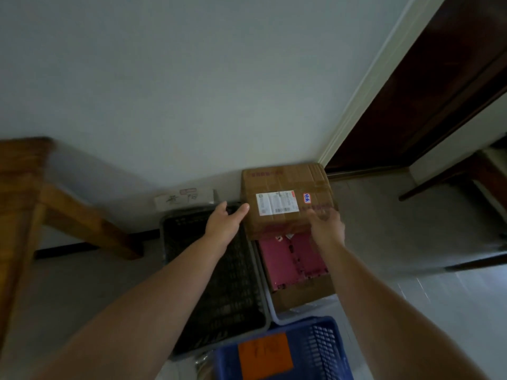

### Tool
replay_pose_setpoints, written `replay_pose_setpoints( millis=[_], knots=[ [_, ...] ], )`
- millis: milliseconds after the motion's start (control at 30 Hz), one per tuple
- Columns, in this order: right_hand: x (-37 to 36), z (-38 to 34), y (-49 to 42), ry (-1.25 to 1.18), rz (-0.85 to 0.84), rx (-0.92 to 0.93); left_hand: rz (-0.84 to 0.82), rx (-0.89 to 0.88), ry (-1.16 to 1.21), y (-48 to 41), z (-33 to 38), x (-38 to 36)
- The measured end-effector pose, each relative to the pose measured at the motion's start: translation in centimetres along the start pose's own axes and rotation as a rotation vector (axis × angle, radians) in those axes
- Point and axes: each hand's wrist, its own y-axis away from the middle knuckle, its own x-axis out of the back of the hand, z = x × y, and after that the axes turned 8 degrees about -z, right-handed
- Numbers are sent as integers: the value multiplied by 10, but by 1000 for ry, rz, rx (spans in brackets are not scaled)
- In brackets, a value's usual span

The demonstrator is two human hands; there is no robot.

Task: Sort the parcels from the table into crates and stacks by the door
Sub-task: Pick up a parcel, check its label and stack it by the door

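Brown cardboard box with a white shipping label and a small red-edged sticker sits on top of a pink box, close to the wall beside the dark door; left hand open, thumb tip touching the box's left edge, fingers spread, gripping nothing; right hand laid against the box's near right corner, whether it clasps the box I cannot tell; black crate just left of the stack; blue crate with an orange tag nearest the camera; wooden table at far left.
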Motion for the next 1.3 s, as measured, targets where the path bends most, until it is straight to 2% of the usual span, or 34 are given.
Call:
replay_pose_setpoints(
  millis=[300,533,700,867,1067,1167,1300],
  knots=[
    [-1,-40,148,-143,-116,241,96,-181,-45,146,21,68],
    [1,-45,279,-114,-198,490,233,-331,31,288,-8,116],
    [-21,-40,357,-73,-287,589,358,-391,128,369,-40,155],
    [-62,-47,429,0,-363,708,516,-437,179,431,-72,221],
    [-133,-56,494,15,-405,745,598,-436,286,466,-121,310],
    [-180,-61,528,10,-450,742,636,-431,267,478,-145,365],
    [-251,-59,581,-21,-567,637,677,-410,154,493,-177,448]
  ],
)
